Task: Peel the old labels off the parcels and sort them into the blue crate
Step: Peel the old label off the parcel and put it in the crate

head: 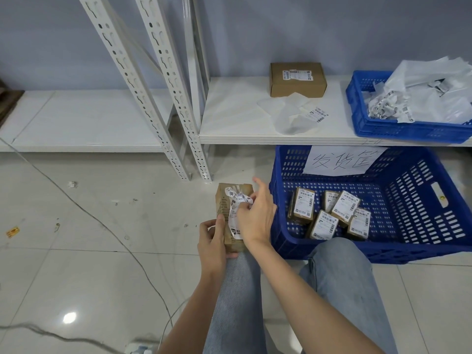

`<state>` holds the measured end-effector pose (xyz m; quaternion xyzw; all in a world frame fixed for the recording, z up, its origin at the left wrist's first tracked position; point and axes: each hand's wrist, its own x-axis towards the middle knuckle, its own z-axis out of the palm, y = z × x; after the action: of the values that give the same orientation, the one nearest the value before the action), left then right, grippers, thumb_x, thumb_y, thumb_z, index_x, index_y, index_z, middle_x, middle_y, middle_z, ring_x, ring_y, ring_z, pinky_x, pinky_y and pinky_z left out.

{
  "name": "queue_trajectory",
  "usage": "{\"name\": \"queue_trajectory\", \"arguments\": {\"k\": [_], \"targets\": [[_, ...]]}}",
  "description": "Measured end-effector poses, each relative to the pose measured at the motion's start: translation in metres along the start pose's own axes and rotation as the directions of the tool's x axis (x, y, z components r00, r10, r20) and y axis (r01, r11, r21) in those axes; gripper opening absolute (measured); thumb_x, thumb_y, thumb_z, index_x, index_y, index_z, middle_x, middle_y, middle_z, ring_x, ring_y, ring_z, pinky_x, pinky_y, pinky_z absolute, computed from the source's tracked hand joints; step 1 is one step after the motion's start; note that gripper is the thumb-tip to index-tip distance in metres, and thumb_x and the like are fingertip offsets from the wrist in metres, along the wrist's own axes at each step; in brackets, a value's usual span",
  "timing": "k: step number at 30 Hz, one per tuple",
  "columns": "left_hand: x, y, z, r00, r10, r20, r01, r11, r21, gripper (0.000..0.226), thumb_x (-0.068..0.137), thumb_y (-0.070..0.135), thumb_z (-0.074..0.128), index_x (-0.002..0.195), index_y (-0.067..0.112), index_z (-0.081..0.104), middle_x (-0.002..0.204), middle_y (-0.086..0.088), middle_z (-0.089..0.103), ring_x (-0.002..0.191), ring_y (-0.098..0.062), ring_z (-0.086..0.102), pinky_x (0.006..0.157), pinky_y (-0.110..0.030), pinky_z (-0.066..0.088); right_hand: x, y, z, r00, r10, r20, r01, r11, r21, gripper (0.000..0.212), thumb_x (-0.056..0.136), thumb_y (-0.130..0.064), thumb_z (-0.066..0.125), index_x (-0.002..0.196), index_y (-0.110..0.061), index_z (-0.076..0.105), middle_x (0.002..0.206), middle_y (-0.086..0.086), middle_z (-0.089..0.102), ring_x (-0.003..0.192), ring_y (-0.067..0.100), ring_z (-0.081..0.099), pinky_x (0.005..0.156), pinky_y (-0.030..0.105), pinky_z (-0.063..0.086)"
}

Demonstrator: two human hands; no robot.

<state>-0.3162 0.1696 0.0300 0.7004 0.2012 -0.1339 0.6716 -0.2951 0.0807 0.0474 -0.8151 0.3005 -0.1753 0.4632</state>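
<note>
Head view: left hand [213, 241] grips parcel [231, 215]; right hand [255, 215] pinches label [236, 208].

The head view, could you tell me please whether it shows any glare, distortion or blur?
Head view: a bright glare spot sits on the glossy floor tiles; wide-angle distortion leans the white shelf uprights; the peeling label on the handheld parcel stays fairly sharp, its small print unreadable.

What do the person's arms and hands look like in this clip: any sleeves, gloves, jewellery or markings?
Both arms are bare from the bottom edge of the picture to the fingertips; no sleeve shows. The left hand and right hand wear no gloves, and no rings, watch or bracelets are visible on the wrists or fingers. No markings show. Below the arms, the legs are in light blue jeans.
</note>
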Motion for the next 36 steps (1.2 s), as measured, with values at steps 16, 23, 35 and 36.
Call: {"name": "queue_trajectory", "arguments": {"k": [16,23,35,36], "targets": [[-0.002,0.000,-0.001,1.000,0.005,0.000,-0.005,1.000,-0.013,0.028,0.100,0.037,0.051,0.108,0.011,0.054,0.092,-0.007,0.068,0.067,-0.011,0.069,0.046,-0.030,0.056,-0.002,0.007,0.006,0.982,-0.140,-0.128,0.122,0.983,-0.139,0.025,0.072,0.006,0.065,0.071,-0.020,0.063,0.100,-0.005,0.047,0.099,0.013,0.042,0.083,0.016,0.024],[-0.001,0.001,0.000,1.000,-0.011,-0.009,0.011,1.000,-0.014,0.032,0.099,0.039,0.052,0.111,0.010,0.054,0.098,-0.015,0.069,0.075,-0.020,0.069,0.044,-0.029,0.054,-0.004,0.008,0.004,0.983,-0.135,-0.122,0.124,0.988,-0.095,0.028,0.072,0.009,0.061,0.068,-0.018,0.059,0.096,-0.007,0.048,0.095,0.007,0.038,0.083,0.016,0.025],[0.000,0.001,0.000,1.000,-0.021,-0.007,0.021,1.000,-0.001,0.030,0.098,0.042,0.052,0.109,0.013,0.054,0.104,-0.012,0.068,0.083,-0.024,0.070,0.043,-0.028,0.054,-0.002,0.013,0.007,0.989,-0.046,-0.143,0.053,0.998,0.043,0.038,0.079,0.011,0.059,0.092,-0.023,0.071,0.108,-0.009,0.047,0.099,0.014,0.050,0.086,0.008,0.031],[0.000,0.001,0.000,1.000,-0.021,-0.007,0.021,1.000,-0.001,0.031,0.098,0.042,0.052,0.109,0.013,0.054,0.104,-0.012,0.068,0.085,-0.025,0.070,0.044,-0.028,0.054,-0.002,0.013,0.006,0.988,-0.055,-0.145,0.062,0.997,0.042,0.038,0.078,0.011,0.059,0.092,-0.022,0.071,0.108,-0.011,0.045,0.101,0.012,0.049,0.090,0.015,0.033]]}}
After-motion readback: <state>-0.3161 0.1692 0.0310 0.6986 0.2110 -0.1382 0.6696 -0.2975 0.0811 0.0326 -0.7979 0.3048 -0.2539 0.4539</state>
